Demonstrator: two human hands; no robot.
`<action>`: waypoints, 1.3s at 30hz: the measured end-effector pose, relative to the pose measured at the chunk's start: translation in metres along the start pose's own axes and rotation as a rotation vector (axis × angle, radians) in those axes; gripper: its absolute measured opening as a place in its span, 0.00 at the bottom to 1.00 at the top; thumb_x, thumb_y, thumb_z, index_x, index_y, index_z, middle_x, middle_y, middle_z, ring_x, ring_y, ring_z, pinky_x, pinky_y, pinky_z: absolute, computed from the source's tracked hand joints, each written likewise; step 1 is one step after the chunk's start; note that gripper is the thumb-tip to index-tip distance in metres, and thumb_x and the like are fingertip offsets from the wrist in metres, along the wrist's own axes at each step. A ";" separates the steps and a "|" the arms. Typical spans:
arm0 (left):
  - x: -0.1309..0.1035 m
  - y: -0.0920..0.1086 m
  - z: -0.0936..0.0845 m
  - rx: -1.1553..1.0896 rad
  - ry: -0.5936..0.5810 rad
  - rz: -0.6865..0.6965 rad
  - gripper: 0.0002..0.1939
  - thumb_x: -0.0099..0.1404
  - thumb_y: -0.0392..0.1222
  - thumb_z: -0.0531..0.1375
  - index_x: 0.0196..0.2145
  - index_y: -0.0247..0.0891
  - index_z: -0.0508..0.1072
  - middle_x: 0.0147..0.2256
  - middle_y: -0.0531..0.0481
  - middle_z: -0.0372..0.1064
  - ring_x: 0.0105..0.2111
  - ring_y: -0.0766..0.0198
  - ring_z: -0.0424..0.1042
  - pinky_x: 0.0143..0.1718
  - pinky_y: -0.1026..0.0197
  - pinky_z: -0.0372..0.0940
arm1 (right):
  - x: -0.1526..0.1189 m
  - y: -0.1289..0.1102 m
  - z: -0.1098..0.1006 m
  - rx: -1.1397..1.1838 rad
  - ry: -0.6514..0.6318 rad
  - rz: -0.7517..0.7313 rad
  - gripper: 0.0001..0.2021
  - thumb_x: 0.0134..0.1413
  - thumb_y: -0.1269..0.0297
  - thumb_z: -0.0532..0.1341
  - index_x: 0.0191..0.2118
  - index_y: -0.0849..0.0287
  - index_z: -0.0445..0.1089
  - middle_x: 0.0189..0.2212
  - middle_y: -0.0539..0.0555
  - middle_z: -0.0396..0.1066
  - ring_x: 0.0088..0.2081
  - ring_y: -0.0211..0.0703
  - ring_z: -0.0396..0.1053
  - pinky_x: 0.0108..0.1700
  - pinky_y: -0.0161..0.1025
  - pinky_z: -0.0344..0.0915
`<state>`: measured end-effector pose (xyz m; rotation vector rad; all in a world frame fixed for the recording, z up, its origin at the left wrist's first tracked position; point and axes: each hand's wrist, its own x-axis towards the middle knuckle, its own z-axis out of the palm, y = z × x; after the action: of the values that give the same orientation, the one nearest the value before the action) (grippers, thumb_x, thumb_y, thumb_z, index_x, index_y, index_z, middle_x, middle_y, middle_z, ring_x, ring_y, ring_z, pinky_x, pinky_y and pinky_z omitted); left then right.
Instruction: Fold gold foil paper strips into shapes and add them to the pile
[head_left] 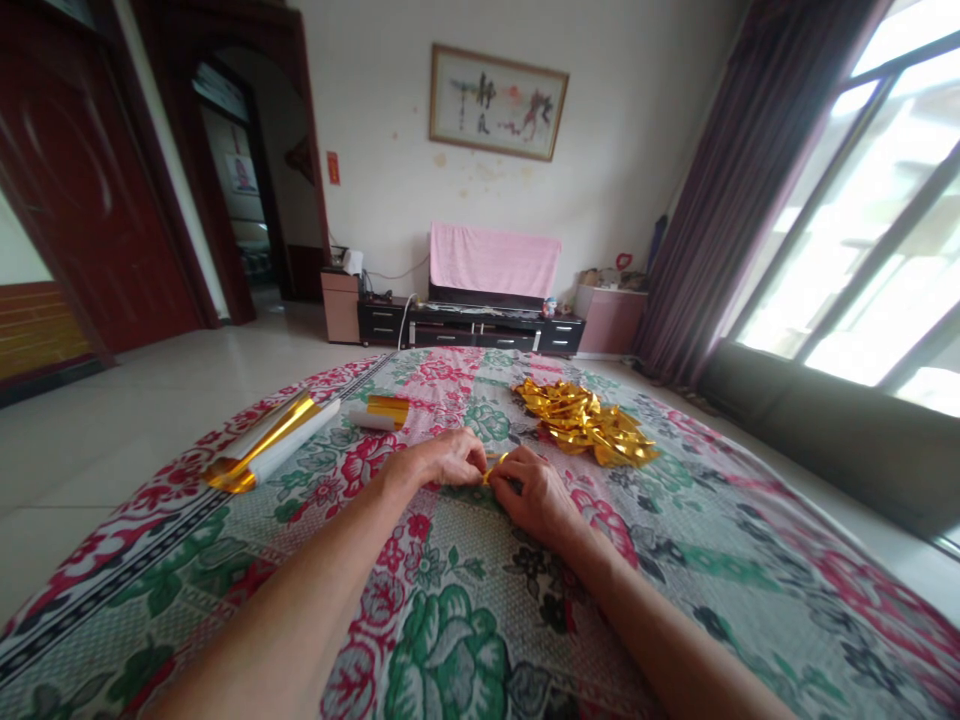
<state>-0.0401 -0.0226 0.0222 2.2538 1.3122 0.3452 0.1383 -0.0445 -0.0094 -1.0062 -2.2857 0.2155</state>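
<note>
Near the middle of the flowered tablecloth [450, 640], my left hand [450, 458] and my right hand [536, 492] are close together, both with fingers pinched. Between them shows a small piece of gold foil paper [491, 466], mostly hidden by the fingers. Beyond my right hand lies a heap of folded gold foil pieces [589, 420], shiny and crumpled together. To the left of my hands rests a short stack of gold and white foil sheets [381, 412]. Farther left is a larger, loosely curled stack of foil sheets [274, 440], white outside and gold inside.
A low black TV cabinet [495, 330] stands beyond the table's far edge, with a pink cloth [495, 258] draped over the screen on it. Purple curtains [697, 200] and a window are on the right. A dark red door [82, 180] is on the left.
</note>
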 end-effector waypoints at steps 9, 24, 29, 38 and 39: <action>0.002 -0.007 0.001 0.010 -0.018 0.029 0.12 0.49 0.38 0.56 0.32 0.34 0.76 0.27 0.51 0.68 0.28 0.68 0.65 0.26 0.70 0.59 | 0.008 0.002 0.013 -0.080 0.036 0.202 0.09 0.51 0.62 0.58 0.27 0.57 0.73 0.28 0.51 0.66 0.33 0.37 0.63 0.35 0.33 0.56; -0.007 0.010 -0.005 0.033 -0.028 -0.001 0.13 0.51 0.35 0.56 0.35 0.32 0.75 0.29 0.49 0.70 0.32 0.64 0.67 0.33 0.68 0.62 | 0.006 0.004 -0.002 -0.038 -0.036 0.248 0.07 0.49 0.62 0.58 0.28 0.57 0.73 0.29 0.51 0.68 0.34 0.39 0.63 0.34 0.33 0.54; -0.007 0.009 -0.005 0.038 -0.008 -0.010 0.12 0.49 0.35 0.56 0.33 0.33 0.75 0.29 0.50 0.70 0.33 0.64 0.68 0.34 0.67 0.62 | 0.009 0.007 -0.002 -0.004 -0.046 0.251 0.07 0.48 0.63 0.59 0.27 0.58 0.72 0.28 0.51 0.68 0.34 0.39 0.63 0.34 0.33 0.54; -0.005 0.008 -0.004 0.049 -0.006 -0.020 0.13 0.49 0.36 0.56 0.33 0.34 0.75 0.28 0.50 0.70 0.32 0.65 0.67 0.32 0.68 0.62 | 0.007 0.007 0.004 -0.051 -0.006 0.271 0.11 0.49 0.56 0.59 0.26 0.58 0.72 0.27 0.51 0.67 0.31 0.37 0.62 0.33 0.32 0.54; -0.005 0.007 -0.004 0.047 -0.007 -0.020 0.13 0.49 0.36 0.56 0.34 0.33 0.75 0.28 0.50 0.70 0.32 0.65 0.67 0.32 0.68 0.62 | 0.008 0.006 0.004 -0.062 -0.007 0.285 0.12 0.48 0.55 0.59 0.26 0.58 0.72 0.27 0.51 0.67 0.31 0.37 0.62 0.32 0.33 0.54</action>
<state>-0.0389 -0.0286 0.0294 2.2766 1.3518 0.3022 0.1357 -0.0343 -0.0117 -1.3653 -2.1602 0.2672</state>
